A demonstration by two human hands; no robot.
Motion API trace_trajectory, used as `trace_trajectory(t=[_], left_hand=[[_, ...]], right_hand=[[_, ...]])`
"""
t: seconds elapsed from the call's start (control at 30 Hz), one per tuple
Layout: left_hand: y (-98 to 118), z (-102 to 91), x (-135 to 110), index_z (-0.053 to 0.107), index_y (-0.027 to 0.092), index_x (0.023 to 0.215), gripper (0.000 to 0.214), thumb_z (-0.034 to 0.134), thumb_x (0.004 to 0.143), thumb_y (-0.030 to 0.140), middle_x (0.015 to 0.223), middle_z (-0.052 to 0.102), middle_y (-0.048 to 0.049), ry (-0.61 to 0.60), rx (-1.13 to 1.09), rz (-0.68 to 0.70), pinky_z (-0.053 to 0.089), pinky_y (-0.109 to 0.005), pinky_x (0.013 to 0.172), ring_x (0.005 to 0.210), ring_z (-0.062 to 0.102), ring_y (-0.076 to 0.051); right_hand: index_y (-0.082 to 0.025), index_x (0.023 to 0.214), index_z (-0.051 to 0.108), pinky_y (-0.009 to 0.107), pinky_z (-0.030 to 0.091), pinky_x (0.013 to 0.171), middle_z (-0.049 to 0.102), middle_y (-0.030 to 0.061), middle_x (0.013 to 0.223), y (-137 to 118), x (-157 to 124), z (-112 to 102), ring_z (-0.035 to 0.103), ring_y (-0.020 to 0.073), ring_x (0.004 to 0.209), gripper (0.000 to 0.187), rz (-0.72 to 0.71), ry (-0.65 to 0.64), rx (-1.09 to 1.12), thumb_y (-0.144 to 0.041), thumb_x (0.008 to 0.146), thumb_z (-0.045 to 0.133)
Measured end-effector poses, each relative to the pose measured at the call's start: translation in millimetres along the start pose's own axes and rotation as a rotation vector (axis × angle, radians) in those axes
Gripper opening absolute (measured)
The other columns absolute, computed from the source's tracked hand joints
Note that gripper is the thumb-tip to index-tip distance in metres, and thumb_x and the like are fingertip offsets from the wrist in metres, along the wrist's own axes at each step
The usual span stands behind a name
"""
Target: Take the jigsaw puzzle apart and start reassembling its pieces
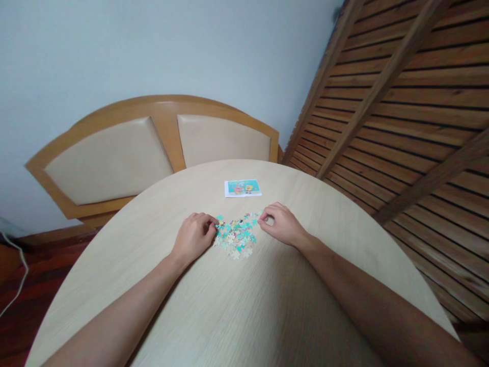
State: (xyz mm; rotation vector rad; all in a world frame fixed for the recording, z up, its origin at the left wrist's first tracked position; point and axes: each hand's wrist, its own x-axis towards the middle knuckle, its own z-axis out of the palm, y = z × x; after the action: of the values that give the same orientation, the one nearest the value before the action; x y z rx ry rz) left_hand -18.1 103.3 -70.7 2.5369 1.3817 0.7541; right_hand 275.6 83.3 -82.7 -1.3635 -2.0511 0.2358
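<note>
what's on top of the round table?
Loose puzzle pieces in a pile, with a picture card beyond it. The left hand and right hand are at the pile's sides. Pieces overlap, so lower ones and the tabletop beneath are hidden.

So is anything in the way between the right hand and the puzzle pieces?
No, nothing visible is in the way. The right hand is right at the edge of the puzzle pieces. The picture card lies beyond them, not in between.
</note>
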Motion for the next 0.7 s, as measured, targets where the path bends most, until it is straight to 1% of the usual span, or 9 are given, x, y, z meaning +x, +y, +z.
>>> trace_trajectory(t=[0.1, 0.2, 0.27, 0.37, 0.47, 0.53, 0.6, 0.7], left_hand=[[-2.2, 0.4, -0.2, 0.071, 0.021, 0.09, 0.019, 0.052, 0.09, 0.022, 0.088, 0.072, -0.0051, -0.002, 0.01, -0.005, 0.049, -0.042, 0.081, 0.084, 0.062, -0.025], [-2.6, -0.2, -0.2, 0.07, 0.02, 0.089, 0.018, 0.053, 0.089, 0.022, 0.091, 0.07, -0.0063, 0.017, 0.014, -0.008, 0.049, -0.042, 0.083, 0.087, 0.061, -0.025], [-0.5, -1.3, -0.3, 0.07, 0.02, 0.091, 0.019, 0.052, 0.091, 0.023, 0.095, 0.07, -0.0073, 0.034, 0.008, 0.015, 0.049, -0.042, 0.084, 0.089, 0.061, -0.025], [7.1, -3.2, -0.9, 0.071, 0.02, 0.102, 0.023, 0.05, 0.097, 0.027, 0.101, 0.07, -0.0083, 0.017, -0.036, 0.116, 0.049, -0.042, 0.089, 0.095, 0.061, -0.024], [16.9, -4.2, -2.1, 0.068, 0.021, 0.121, 0.029, 0.049, 0.1, 0.029, 0.116, 0.069, -0.0093, -0.053, -0.076, 0.249, 0.048, -0.042, 0.096, 0.107, 0.06, -0.024], [21.5, -3.8, -2.8, 0.062, 0.023, 0.132, 0.035, 0.048, 0.101, 0.029, 0.129, 0.065, -0.009, -0.116, -0.072, 0.324, 0.045, -0.045, 0.103, 0.118, 0.057, -0.025], [23.0, -2.7, -3.6, 0.058, 0.025, 0.14, 0.04, 0.047, 0.102, 0.029, 0.137, 0.062, -0.0079, -0.169, -0.052, 0.356, 0.042, -0.048, 0.108, 0.126, 0.052, -0.026], [20.9, -0.2, -4.6, 0.055, 0.024, 0.143, 0.042, 0.046, 0.102, 0.032, 0.14, 0.06, -0.0078, -0.193, -0.024, 0.332, 0.041, -0.052, 0.11, 0.13, 0.049, -0.029]], right_hand=[[-0.021, 0.08, 0.069, 0.036, 0.046, 0.082, 0.069, 0.003, 0.078, -4.8, -0.5, -0.9, 0.061, 0.0207, 0.084, 0.006, -0.113, -0.011, 0.037, -0.019, 0.083, 0.065], [-0.023, 0.089, 0.074, 0.038, 0.046, 0.088, 0.071, 0.0044, 0.088, -9.5, -1.8, 0.5, 0.061, 0.0212, 0.092, 0.01, -0.257, -0.056, 0.079, -0.021, 0.086, 0.065], [-0.025, 0.093, 0.077, 0.04, 0.046, 0.091, 0.071, 0.0052, 0.094, -11.5, -2.7, 1.7, 0.061, 0.0222, 0.098, 0.013, -0.31, -0.093, 0.085, -0.022, 0.087, 0.065], [-0.027, 0.097, 0.078, 0.042, 0.046, 0.094, 0.07, 0.0061, 0.099, -13.4, -3.1, 2.1, 0.06, 0.0232, 0.102, 0.017, -0.35, -0.132, 0.09, -0.023, 0.087, 0.065], [-0.027, 0.097, 0.078, 0.043, 0.047, 0.095, 0.069, 0.007, 0.101, -16.1, -2.7, 1.0, 0.059, 0.0236, 0.103, 0.017, -0.383, -0.149, 0.106, -0.022, 0.087, 0.065], [-0.026, 0.097, 0.078, 0.042, 0.048, 0.095, 0.069, 0.0074, 0.102, -18.7, -2.5, 0.3, 0.059, 0.0236, 0.102, 0.017, -0.395, -0.158, 0.116, -0.023, 0.088, 0.065], [-0.027, 0.1, 0.078, 0.042, 0.047, 0.097, 0.069, 0.0075, 0.104, -21.2, -2.6, 0.1, 0.059, 0.0238, 0.104, 0.019, -0.398, -0.169, 0.117, -0.023, 0.088, 0.064], [-0.028, 0.114, 0.075, 0.045, 0.045, 0.103, 0.069, 0.0076, 0.115, -22.8, -3.3, 0.8, 0.056, 0.0251, 0.113, 0.028, -0.389, -0.194, 0.096, -0.024, 0.089, 0.064]])
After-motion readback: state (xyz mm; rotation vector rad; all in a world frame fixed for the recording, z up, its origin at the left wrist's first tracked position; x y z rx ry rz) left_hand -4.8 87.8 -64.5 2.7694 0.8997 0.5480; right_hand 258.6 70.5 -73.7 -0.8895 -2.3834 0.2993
